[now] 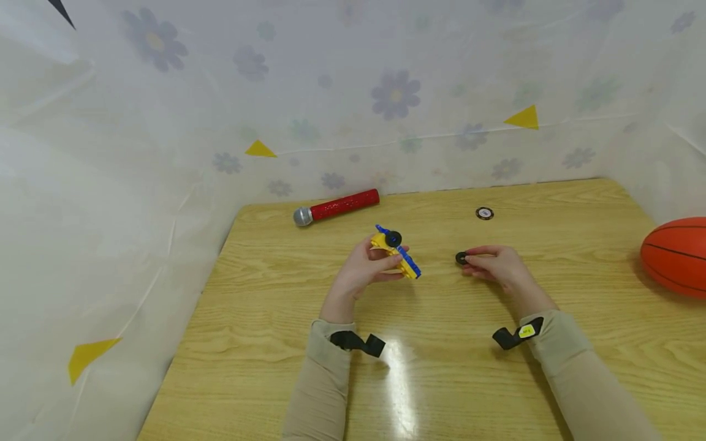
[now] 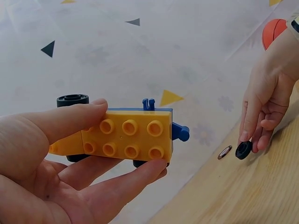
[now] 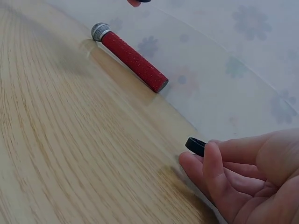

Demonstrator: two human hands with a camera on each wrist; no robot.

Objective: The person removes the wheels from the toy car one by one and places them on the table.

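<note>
A yellow and blue toy vehicle built of plastic studded bricks (image 2: 126, 137) is held above the light wooden desk (image 1: 287, 331) by the left hand (image 1: 361, 272). The fingers (image 2: 70, 116) of that hand are curled round the toy, with the thumb along its lower edge and the forefinger over its top; the studded yellow face is turned toward the left wrist camera. A small black wheel (image 1: 393, 238) is seen mounted at the far end of the toy, and dark wheels are glimpsed beneath it.

A loose small black plastic wheel (image 1: 461, 258) is pinched at the fingertips (image 3: 212, 161) of the right hand (image 1: 496, 266), just above the desk surface and well apart from the toy, to its right. The remaining fingers of that hand are bent loosely underneath.

A red glittery toy microphone with a silver head (image 1: 336, 206) is laid near the far edge of the desk, beyond the left hand. A small round disc with a dark rim and pale centre (image 1: 484, 213) is lying flat beyond the right hand. An orange basketball (image 1: 675, 254) is rested at the right edge of the desk. The desk is enclosed by a pale sheet printed with flowers and triangles (image 1: 165, 122). Beige sleeves and black wrist straps are worn on both arms.
</note>
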